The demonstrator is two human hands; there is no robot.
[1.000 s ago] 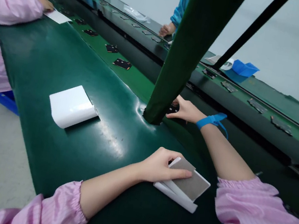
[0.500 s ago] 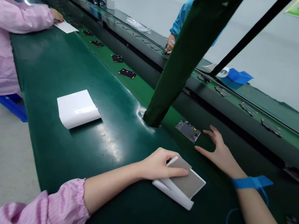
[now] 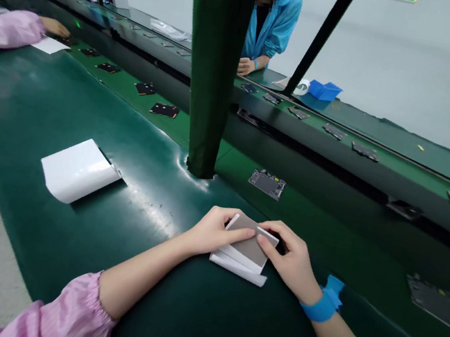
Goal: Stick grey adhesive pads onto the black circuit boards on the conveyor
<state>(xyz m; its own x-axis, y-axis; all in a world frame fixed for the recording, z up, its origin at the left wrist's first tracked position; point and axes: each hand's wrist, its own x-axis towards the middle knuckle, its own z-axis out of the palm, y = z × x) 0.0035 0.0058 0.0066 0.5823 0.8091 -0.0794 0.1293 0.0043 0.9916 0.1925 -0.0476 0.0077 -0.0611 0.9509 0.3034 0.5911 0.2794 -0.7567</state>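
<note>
A grey sheet pad with white backing (image 3: 246, 250) is held low over the green table mat, its near white edge curled into a roll. My left hand (image 3: 212, 232) grips its left side, thumb lying on the grey face. At the upper right corner, my right hand (image 3: 292, 260) closes on the same pad with the thumb on top and fingers behind. A blue wrist strap (image 3: 323, 302) circles my right wrist. Just beyond both hands, a circuit board (image 3: 266, 183) lies flat on the green belt, touched by neither.
A glossy white sheet (image 3: 76, 170) with curled edges lies left on the mat. A green-wrapped post (image 3: 211, 85) rises ahead. Several dark boards line the belt; another board (image 3: 439, 302) is at right. A pink-sleeved co-worker's hand (image 3: 53, 27) is far left; a blue-clad person (image 3: 276, 26) sits opposite.
My right hand has moved from beside the circuit board back to the pad and taken hold of its right corner. My left hand still holds the pad. The camera view has turned right.
</note>
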